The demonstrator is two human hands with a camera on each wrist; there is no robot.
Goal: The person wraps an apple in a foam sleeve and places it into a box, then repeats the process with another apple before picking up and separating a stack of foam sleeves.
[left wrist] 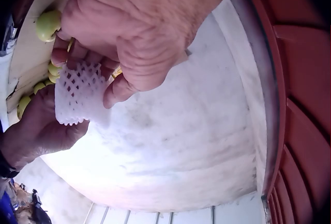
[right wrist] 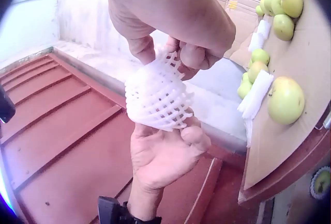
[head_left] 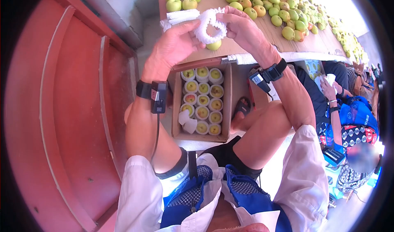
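Observation:
A white foam fruit net (head_left: 210, 25) is stretched open into a ring between both hands, above the near edge of the fruit table. My left hand (head_left: 176, 43) holds its lower left side, the thumb at its edge (left wrist: 83, 94). With thumb and fingers my right hand (head_left: 246, 29) pinches its other side; in the right wrist view that hand (right wrist: 170, 12) grips the gathered top of the net (right wrist: 158, 94). One green apple (right wrist: 286, 100) lies on the cardboard right beside the hands, partly hidden below the net in the head view.
Below the hands stands a cardboard box (head_left: 176, 123) holding rows of netted apples. Folded foam nets (head_left: 183, 16) and several apples (head_left: 180, 1) lie at the table's left; a large apple pile (head_left: 283, 10) spreads rightward. A red panelled door (head_left: 78, 109) stands left. Another person (head_left: 357, 117) sits right.

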